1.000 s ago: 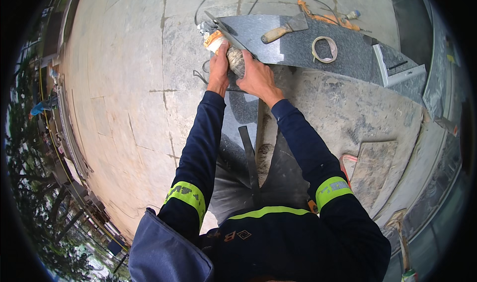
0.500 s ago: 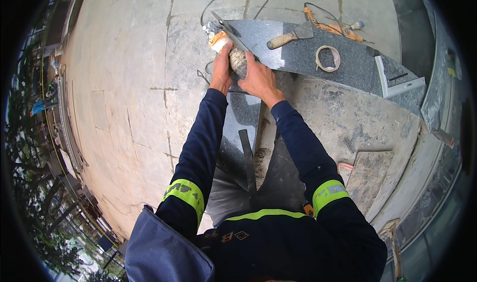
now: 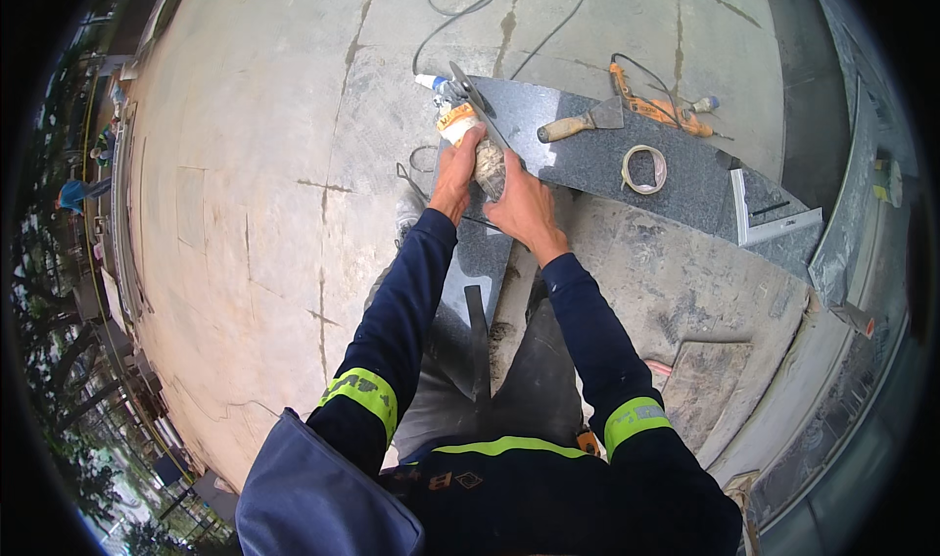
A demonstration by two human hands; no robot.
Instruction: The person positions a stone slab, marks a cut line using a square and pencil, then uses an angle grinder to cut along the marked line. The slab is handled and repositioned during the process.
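Note:
An angle grinder point(image 3: 458, 121) with a dusty body and a worn orange-and-white wrapping is held between my hands over the left end of a dark grey stone slab point(image 3: 707, 176). Its thin disc point(image 3: 476, 94) stands on edge along the right side and points away from me. My left hand point(image 3: 454, 176) is closed round the left of the body. From the right, my right hand point(image 3: 527, 210) grips the rear part, close to the disc; some of its fingers are hidden. A blue-and-white plug point(image 3: 431, 82) shows just beyond the grinder.
On the slab lie a wood-handled scraper point(image 3: 578, 125), a tape roll point(image 3: 660, 172) and a metal square point(image 3: 781, 227). An orange power tool point(image 3: 666, 114) sits behind it. Another slab piece point(image 3: 482, 253) extends toward me between my legs. A cable point(image 3: 427, 45) loops across the concrete floor.
The view has shifted, so slab and tools appear lower in the picture. Both hands still hold the grinder at the slab's left end; the blue-and-white plug now shows clearly.

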